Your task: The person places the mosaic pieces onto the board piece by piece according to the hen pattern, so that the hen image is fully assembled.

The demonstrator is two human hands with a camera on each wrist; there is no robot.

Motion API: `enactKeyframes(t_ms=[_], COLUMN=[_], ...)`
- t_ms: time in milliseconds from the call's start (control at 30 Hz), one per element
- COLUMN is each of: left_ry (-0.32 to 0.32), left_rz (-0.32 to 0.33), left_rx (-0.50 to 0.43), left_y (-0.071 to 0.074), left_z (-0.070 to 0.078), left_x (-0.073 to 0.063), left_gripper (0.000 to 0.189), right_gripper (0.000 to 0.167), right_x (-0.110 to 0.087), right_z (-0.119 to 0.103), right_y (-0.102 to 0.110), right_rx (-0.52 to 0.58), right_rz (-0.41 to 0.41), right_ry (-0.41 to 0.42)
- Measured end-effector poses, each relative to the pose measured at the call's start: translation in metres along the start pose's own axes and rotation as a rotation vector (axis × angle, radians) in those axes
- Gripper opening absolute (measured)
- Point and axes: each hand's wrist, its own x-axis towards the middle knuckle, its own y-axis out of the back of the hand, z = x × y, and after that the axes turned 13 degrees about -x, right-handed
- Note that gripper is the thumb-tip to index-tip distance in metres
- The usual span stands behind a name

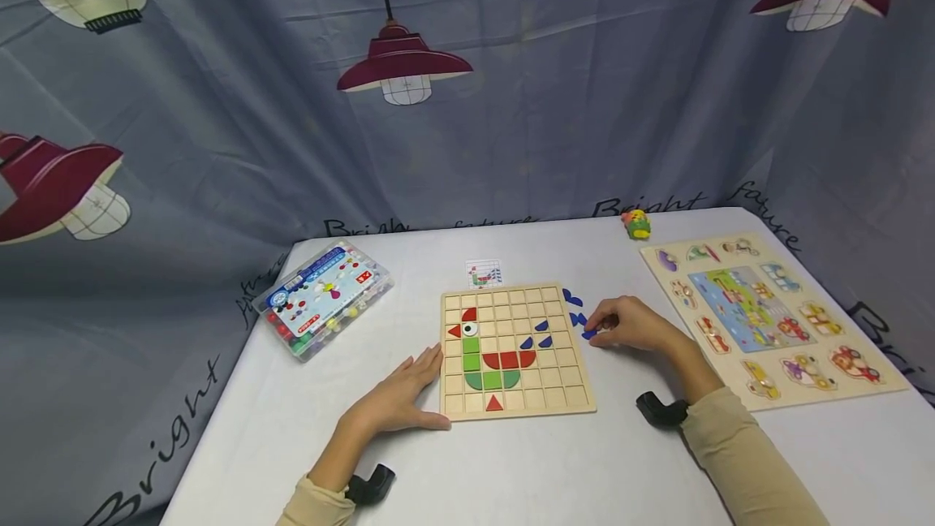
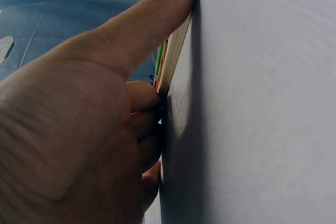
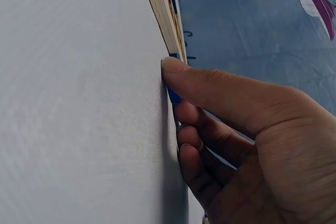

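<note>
A square wooden grid board lies flat on the table, with red, green and blue pieces and a white eye piece set in its cells. My left hand rests at the board's left edge, fingers spread and thumb against the near corner. To the right of the board my right hand pinches a blue piece between thumb and fingers, low over the tabletop. More blue pieces lie loose along the board's right edge. A small picture card sits behind the board.
A clear plastic case of colored pieces stands at the back left. On the right lies a large wooden picture puzzle, near my right forearm. One small colorful toy figure is at the back edge of the white table.
</note>
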Motion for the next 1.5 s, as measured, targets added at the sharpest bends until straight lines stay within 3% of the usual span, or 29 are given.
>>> enactKeyframes(t_ms=[633,1067,1500], left_ry=[0.009,0.003,0.004], left_rz=[0.003,0.006,0.007], left_rx=[0.003,0.009,0.024], left_y=[-0.003,0.000,-0.001], left_z=[-0.004,0.001,-0.001], left_x=[0.000,0.000,0.001], left_gripper=[0.113,0.112,0.112], right_gripper=[0.012,0.010,0.009], right_x=[0.001,0.000,0.005], right_z=[-0.002,-0.050,-0.076], right_y=[-0.002,0.004,-0.007], right_rx=[-0.008,-0.013,-0.010], right_rz=[-0.017,-0.086,-0.158], right_ry=[0.007,0.141,0.175])
